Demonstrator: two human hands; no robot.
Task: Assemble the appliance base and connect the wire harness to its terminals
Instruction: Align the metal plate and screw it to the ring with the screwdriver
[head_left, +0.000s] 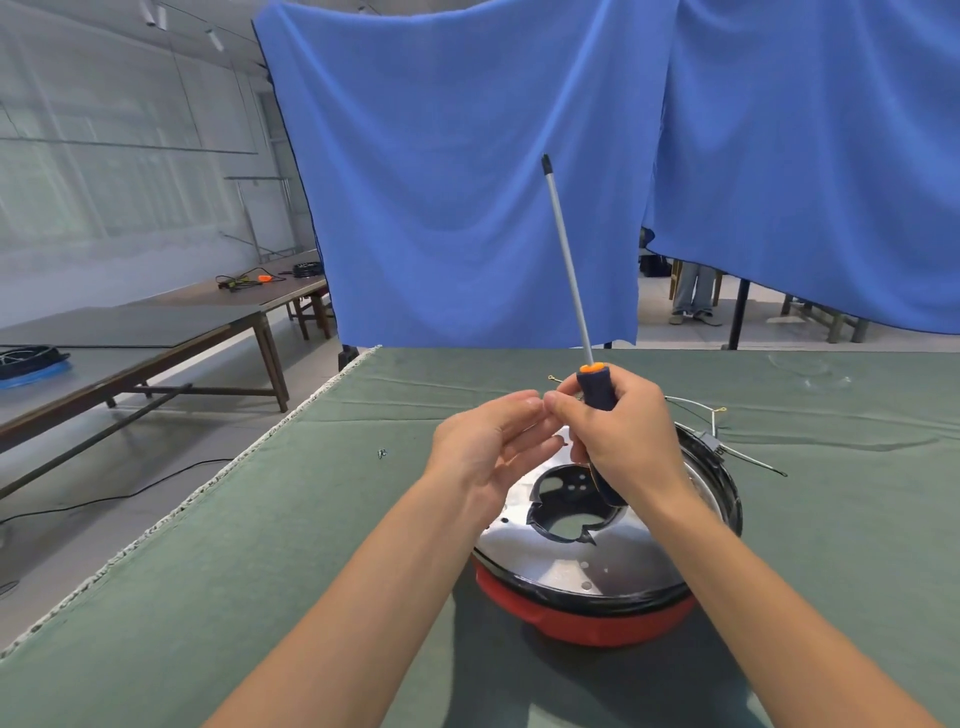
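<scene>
Evidently between fastening steps, I gripped the screwdriver tip-up in my right hand, my left hand loosely curled against it above the appliance base, the wire harness lying unconnected behind; next I needed a screw.

glossy metal plate, red plastic base, matt green cloth.

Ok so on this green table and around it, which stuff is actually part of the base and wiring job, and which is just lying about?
Part of the job:
- appliance base, red with metal plate
- screwdriver, gripped in the right hand, shaft up
- wire harness behind the base
- small screws on the cloth
- left hand, open beside the right

Lying about:
- cable coil on the side bench
- orange tool on the far bench
- blue curtain
</scene>
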